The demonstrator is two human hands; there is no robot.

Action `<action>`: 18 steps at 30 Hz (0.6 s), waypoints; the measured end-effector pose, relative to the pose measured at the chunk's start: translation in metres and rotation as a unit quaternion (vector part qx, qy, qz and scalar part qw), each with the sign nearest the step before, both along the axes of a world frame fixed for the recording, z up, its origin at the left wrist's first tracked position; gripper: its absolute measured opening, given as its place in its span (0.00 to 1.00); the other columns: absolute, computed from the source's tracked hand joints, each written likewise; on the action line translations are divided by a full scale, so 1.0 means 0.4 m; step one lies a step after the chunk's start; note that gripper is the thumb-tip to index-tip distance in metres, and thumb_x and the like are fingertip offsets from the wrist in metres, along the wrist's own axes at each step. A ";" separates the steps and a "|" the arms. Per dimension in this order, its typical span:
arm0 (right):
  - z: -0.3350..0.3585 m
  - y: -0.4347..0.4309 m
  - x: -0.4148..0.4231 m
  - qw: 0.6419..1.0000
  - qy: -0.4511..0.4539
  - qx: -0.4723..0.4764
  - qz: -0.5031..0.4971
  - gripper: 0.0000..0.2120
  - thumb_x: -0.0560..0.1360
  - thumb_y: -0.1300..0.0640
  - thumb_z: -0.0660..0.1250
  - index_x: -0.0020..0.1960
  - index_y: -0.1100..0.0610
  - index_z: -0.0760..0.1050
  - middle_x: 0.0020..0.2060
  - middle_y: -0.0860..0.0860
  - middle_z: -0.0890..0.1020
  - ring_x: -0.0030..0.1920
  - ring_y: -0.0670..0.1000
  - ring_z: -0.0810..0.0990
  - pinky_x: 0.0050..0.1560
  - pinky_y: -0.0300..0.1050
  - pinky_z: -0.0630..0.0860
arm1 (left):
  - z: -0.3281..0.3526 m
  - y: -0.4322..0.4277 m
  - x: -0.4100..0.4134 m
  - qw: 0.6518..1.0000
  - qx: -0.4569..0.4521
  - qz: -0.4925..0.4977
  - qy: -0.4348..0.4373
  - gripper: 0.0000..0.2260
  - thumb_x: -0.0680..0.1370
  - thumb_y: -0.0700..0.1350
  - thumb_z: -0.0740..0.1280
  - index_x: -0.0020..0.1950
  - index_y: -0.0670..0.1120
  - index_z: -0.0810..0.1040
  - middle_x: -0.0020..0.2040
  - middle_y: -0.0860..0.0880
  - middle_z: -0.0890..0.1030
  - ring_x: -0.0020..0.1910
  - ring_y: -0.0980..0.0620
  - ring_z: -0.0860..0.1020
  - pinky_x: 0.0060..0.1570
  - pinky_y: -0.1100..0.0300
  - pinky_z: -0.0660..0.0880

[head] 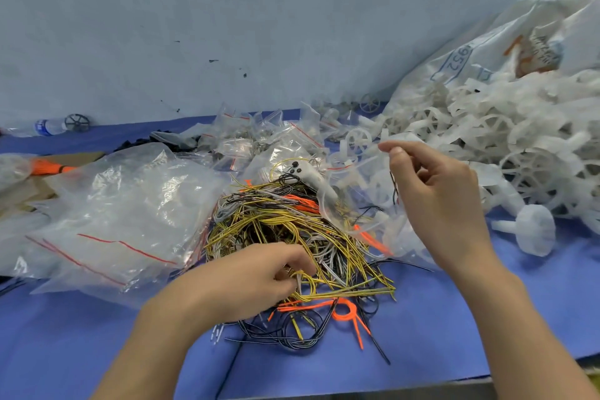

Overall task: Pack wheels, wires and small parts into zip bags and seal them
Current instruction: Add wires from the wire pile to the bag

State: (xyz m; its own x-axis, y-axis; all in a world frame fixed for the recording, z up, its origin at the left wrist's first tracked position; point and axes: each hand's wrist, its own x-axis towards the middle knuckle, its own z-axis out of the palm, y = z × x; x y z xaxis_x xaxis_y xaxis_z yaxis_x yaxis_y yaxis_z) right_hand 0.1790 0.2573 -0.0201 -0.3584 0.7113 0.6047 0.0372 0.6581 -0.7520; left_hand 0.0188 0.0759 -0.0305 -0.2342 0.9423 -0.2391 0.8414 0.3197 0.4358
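Since the wire pile point(298, 247) under our left hand point(256, 279) is light, springy and tangled, we pinch one yellow loop; right hand point(435, 191) holds the zip bag point(354, 191) mouth, pinched up.

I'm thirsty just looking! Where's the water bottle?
In the head view, the water bottle lies on its side at the far left, against the wall, beside a dark wheel.
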 end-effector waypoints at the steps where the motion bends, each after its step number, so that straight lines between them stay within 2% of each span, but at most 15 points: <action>1: 0.001 0.001 -0.001 1.000 -0.002 -0.001 0.000 0.10 0.80 0.51 0.63 0.51 0.45 0.83 0.24 0.43 0.73 0.26 0.45 0.71 0.29 0.31 0.62 | -0.010 0.004 0.000 0.999 0.001 -0.002 0.036 0.12 0.81 0.50 0.61 0.61 0.65 0.71 0.56 0.63 0.74 0.53 0.65 0.73 0.55 0.65 0.73; 3: 0.003 0.003 -0.001 1.000 0.000 -0.003 0.000 0.10 0.81 0.51 0.63 0.51 0.44 0.83 0.24 0.43 0.73 0.26 0.45 0.72 0.29 0.31 0.63 | -0.030 0.015 0.005 0.993 -0.003 -0.013 0.116 0.15 0.81 0.49 0.61 0.67 0.62 0.68 0.61 0.61 0.70 0.61 0.60 0.68 0.59 0.57 0.71; 4: 0.003 0.004 -0.001 1.000 0.001 -0.004 -0.001 0.10 0.81 0.52 0.63 0.51 0.45 0.83 0.25 0.43 0.74 0.26 0.45 0.72 0.30 0.32 0.63 | -0.038 0.020 0.009 0.987 -0.002 -0.017 0.158 0.17 0.81 0.48 0.61 0.69 0.62 0.66 0.61 0.60 0.69 0.61 0.57 0.67 0.58 0.56 0.71; 7: 0.002 0.005 0.001 1.000 0.000 -0.006 -0.002 0.10 0.81 0.52 0.63 0.52 0.45 0.83 0.24 0.43 0.74 0.26 0.45 0.72 0.30 0.32 0.64 | -0.052 0.025 0.017 0.970 -0.008 -0.030 0.242 0.19 0.80 0.46 0.62 0.68 0.63 0.66 0.63 0.58 0.67 0.59 0.53 0.66 0.49 0.58 0.66; 9: 0.004 0.007 0.004 1.000 0.001 -0.007 0.000 0.10 0.81 0.51 0.63 0.51 0.44 0.83 0.24 0.44 0.73 0.26 0.45 0.72 0.30 0.32 0.63 | -0.063 0.023 0.018 0.965 -0.023 -0.023 0.262 0.21 0.79 0.45 0.63 0.68 0.63 0.66 0.64 0.56 0.65 0.61 0.51 0.65 0.50 0.57 0.66; 12: 0.007 0.010 0.012 1.000 0.000 -0.003 -0.004 0.10 0.81 0.51 0.62 0.51 0.43 0.83 0.24 0.44 0.73 0.26 0.45 0.72 0.29 0.32 0.63 | -0.068 0.025 0.011 0.963 -0.012 -0.014 0.269 0.18 0.80 0.50 0.63 0.69 0.62 0.66 0.63 0.55 0.68 0.61 0.51 0.67 0.54 0.55 0.69; 14: 0.008 0.012 0.017 1.000 0.002 0.000 -0.006 0.10 0.81 0.51 0.62 0.51 0.43 0.83 0.24 0.43 0.73 0.26 0.45 0.71 0.29 0.32 0.63 | -0.062 0.030 0.002 0.965 0.014 -0.024 0.262 0.15 0.81 0.56 0.60 0.69 0.60 0.68 0.60 0.56 0.71 0.60 0.53 0.69 0.55 0.55 0.71; 16: 0.009 0.014 0.020 1.000 0.004 0.000 -0.008 0.10 0.81 0.52 0.62 0.51 0.43 0.83 0.24 0.43 0.72 0.26 0.45 0.71 0.29 0.32 0.63 | -0.046 0.037 -0.009 0.974 0.056 -0.034 0.218 0.14 0.82 0.59 0.57 0.64 0.58 0.73 0.55 0.58 0.73 0.57 0.57 0.70 0.55 0.54 0.73; 18: 0.009 0.017 0.021 1.000 0.007 0.000 -0.014 0.10 0.81 0.52 0.62 0.51 0.44 0.83 0.24 0.43 0.72 0.26 0.45 0.71 0.30 0.33 0.62 | -0.018 0.041 -0.017 0.979 0.143 -0.031 0.140 0.13 0.81 0.59 0.57 0.57 0.56 0.78 0.50 0.60 0.76 0.52 0.62 0.73 0.53 0.56 0.74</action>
State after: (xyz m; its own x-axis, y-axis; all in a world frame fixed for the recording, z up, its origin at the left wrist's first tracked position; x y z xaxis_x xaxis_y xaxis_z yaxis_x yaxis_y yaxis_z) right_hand 0.1874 0.2639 -0.0163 -0.3298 0.7208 0.6097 0.0449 0.6570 -0.7525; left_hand 0.0121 0.0922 -0.0377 -0.1936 0.9758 0.1021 0.9546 0.1633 0.2492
